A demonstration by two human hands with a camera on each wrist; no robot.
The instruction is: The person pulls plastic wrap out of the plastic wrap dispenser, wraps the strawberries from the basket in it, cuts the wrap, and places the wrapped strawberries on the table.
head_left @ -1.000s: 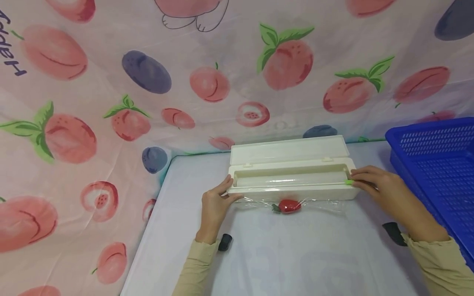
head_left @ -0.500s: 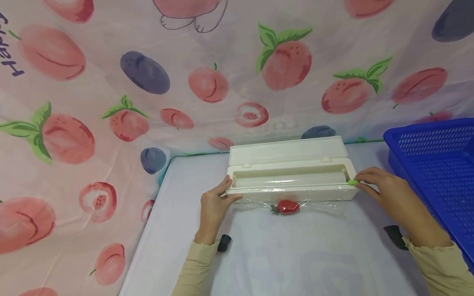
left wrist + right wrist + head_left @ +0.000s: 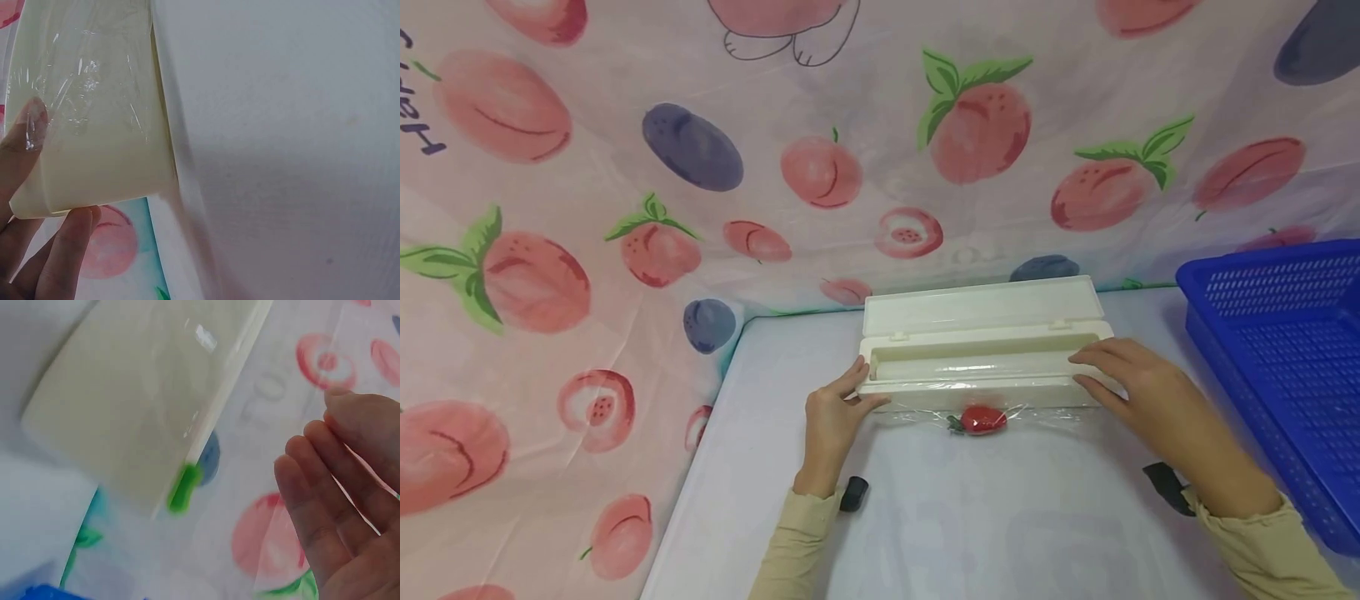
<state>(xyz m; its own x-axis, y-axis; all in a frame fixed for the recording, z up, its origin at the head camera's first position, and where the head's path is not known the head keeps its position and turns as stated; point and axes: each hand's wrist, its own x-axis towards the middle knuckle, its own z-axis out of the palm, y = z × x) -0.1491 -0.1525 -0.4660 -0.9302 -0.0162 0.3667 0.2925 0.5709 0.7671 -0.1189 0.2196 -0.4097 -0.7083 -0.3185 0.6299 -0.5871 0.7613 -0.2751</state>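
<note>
A white cling film dispenser (image 3: pixel 985 336) lies on the table with its lid (image 3: pixel 981 307) raised and a roll of film (image 3: pixel 977 365) inside. Clear film (image 3: pixel 1052 417) hangs over its front edge and overlaps a red strawberry (image 3: pixel 983 420) with green leaves. My left hand (image 3: pixel 835 421) holds the dispenser's left end, thumb on the film-covered front and fingers at the end wall. Above the right end hovers my right hand (image 3: pixel 1157 408), its fingers apart with nothing in them. The right wrist view shows a green slider (image 3: pixel 184 487) at the dispenser's edge, away from the fingers.
A blue plastic basket (image 3: pixel 1217 267) stands at the right, close to my right forearm. Behind the white table (image 3: pixel 970 517) hangs a fruit-printed cloth (image 3: pixel 865 100). Small black pieces (image 3: pixel 853 493) sit beside each wrist.
My right hand has let go of the green slider at the dispenser's right end and moved left over the box. The left hand keeps its place.
</note>
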